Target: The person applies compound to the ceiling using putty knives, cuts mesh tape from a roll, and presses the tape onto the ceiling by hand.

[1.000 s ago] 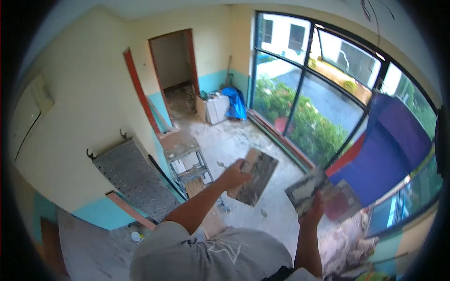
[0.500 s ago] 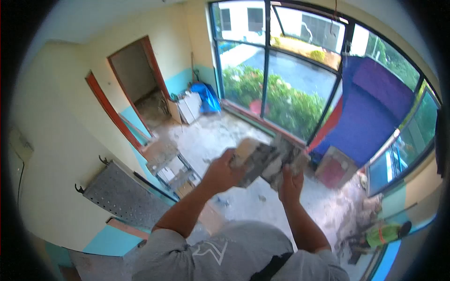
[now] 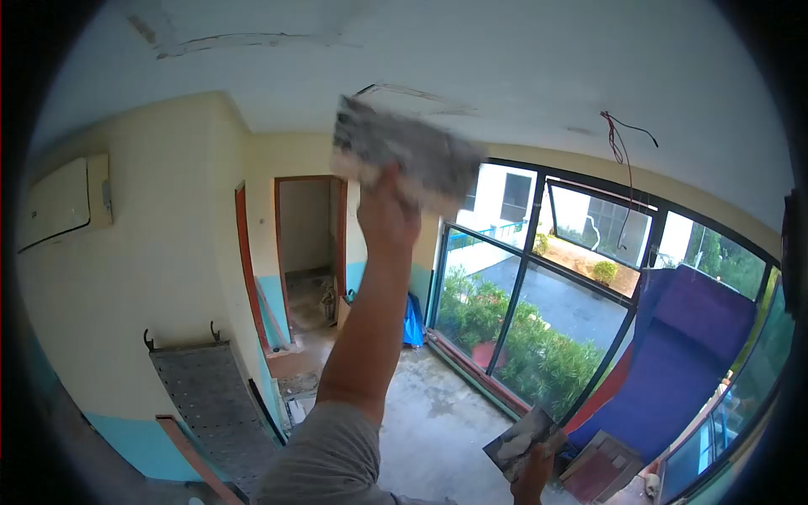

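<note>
My left hand (image 3: pixel 389 210) is raised high, closed around a wide putty knife (image 3: pixel 408 147). Its broad grey blade is smeared, has a pale strip along the hand side, and looks blurred just under the ceiling. Low at the right, my right hand (image 3: pixel 532 478) grips a second putty knife (image 3: pixel 509 446), a flat dark blade carrying a lump of grey putty. Part of the right hand is cut off by the lower frame edge. Overhead, the white ceiling (image 3: pixel 522 76) shows dark cracks and rough patches near the raised blade.
Red and black wires (image 3: pixel 619 143) dangle from the ceiling at the right. Large windows (image 3: pixel 564 311) and a purple sheet (image 3: pixel 673 353) stand beyond my right hand. A perforated grey board (image 3: pixel 210 404) is at the left, beneath an air conditioner (image 3: pixel 67 202). Pale floor (image 3: pixel 429 438) lies below.
My hands were together in front of me with the two blades meeting. Now the left has risen to the ceiling with its knife, the right has lowered, and the view has tilted up.
</note>
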### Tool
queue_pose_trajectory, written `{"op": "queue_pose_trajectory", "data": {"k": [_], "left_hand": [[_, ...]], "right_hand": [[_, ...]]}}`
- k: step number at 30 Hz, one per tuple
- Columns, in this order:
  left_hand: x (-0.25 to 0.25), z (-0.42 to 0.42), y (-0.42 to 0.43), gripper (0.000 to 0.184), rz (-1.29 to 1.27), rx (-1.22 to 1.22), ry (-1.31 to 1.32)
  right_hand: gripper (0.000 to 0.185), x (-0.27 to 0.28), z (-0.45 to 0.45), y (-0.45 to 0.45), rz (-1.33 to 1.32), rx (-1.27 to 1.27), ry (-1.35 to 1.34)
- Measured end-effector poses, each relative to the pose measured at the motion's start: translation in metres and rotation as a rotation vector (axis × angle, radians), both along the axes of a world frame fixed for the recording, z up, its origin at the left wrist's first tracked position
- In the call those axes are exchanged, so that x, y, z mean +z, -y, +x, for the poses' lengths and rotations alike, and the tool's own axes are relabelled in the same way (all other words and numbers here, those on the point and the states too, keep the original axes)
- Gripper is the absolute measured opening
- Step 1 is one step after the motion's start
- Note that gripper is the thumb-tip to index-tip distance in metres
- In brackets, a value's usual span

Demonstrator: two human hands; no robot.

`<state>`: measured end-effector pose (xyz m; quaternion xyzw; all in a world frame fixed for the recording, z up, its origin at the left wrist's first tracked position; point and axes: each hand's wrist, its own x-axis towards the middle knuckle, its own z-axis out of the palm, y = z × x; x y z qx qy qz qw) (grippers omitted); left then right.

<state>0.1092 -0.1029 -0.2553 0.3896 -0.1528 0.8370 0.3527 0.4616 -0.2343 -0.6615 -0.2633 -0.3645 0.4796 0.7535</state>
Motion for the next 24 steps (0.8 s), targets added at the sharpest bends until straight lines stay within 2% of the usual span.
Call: {"op": "queue_pose_trajectory", "data": {"k": [3, 7, 10, 11, 12, 14, 18, 19, 21, 24], "left_hand": [[0.092, 0.005, 0.015, 0.034, 0.241, -0.167, -0.033], [0.17, 0.021, 0.026, 0.036, 0.475, -0.324, -0.01], [0.218, 0.02, 0.016, 0.036, 0.631, -0.446, -0.061], [0.238, 0.015, 0.004, 0.036, 0.662, -0.477, -0.095], [0.251, 0.013, -0.004, 0.037, 0.693, -0.507, -0.131], [0.266, 0.027, -0.004, 0.033, 0.767, -0.427, -0.122], [0.26, 0.042, -0.007, 0.033, 0.74, -0.439, -0.092], [0.254, 0.043, -0.01, 0.034, 0.607, -0.452, -0.074], [0.242, 0.044, -0.011, 0.036, 0.342, -0.473, -0.041], [0.225, 0.036, 0.003, 0.036, 0.321, -0.387, -0.062]], "right_hand": [[0.047, -0.017, 0.014, 0.005, -0.069, -0.11, 0.142], [0.038, -0.049, 0.048, 0.01, -0.221, -0.289, 0.388], [0.038, -0.113, 0.109, 0.005, -0.369, 0.039, 0.16], [0.039, -0.103, 0.104, 0.011, -0.27, 0.054, -0.06], [0.041, -0.069, 0.081, 0.024, -0.166, 0.069, -0.279], [0.043, -0.049, 0.074, 0.038, -0.088, -0.012, -0.364], [0.047, -0.064, 0.085, 0.057, -0.228, -0.38, 0.171], [0.048, -0.066, 0.086, 0.06, -0.268, -0.465, 0.31], [0.051, -0.066, 0.088, 0.063, -0.336, -0.442, 0.271], [0.056, -0.068, 0.091, 0.063, -0.438, -0.406, 0.206]]}}
